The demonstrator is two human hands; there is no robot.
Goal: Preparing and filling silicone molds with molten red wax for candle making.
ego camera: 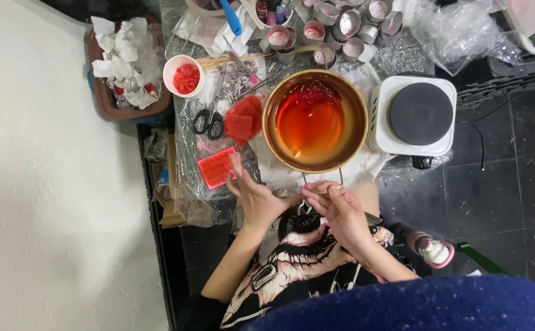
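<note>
Both hands meet at the near tabletop edge, just below the pan of red liquid: left hand half-open, fingertips by the red mold, right hand pinched on a small item I can't identify, at the pan's wire handle. My read: keep both wrists low and clear of the rim so the liquid stays flat. Tabletop is plastic-covered and crowded: hot plate at right edge, metal cups at far edge, scissors left; dark tiled floor, white wall.
</note>
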